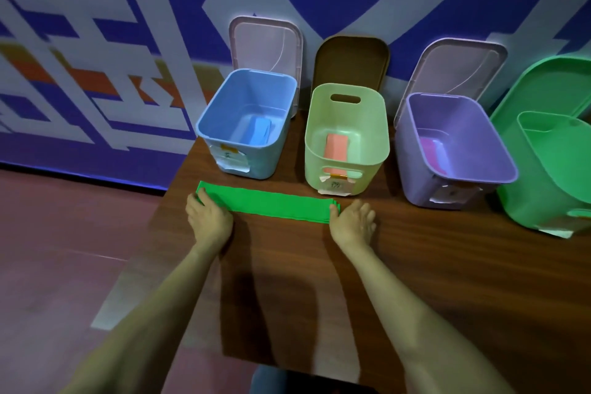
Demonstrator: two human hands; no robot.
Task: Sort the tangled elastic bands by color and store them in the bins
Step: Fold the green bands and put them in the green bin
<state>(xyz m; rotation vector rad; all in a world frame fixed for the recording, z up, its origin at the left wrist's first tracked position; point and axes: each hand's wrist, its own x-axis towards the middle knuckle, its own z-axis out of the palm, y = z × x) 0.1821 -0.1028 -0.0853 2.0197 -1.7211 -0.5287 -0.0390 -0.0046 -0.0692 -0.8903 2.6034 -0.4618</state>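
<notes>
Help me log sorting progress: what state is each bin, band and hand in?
green band, folded flat on the table, not binned.
blue bin, open, blue band inside.
light green bin, open, pink band inside.
purple bin, open, purple band inside.
green bin, open, contents not visible.
left hand, on the band's left end, grip unclear.
right hand, open, thumb at the band's right end.

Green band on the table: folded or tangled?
Folded: the green band lies flat and straight, layered edges showing at one end.
</notes>
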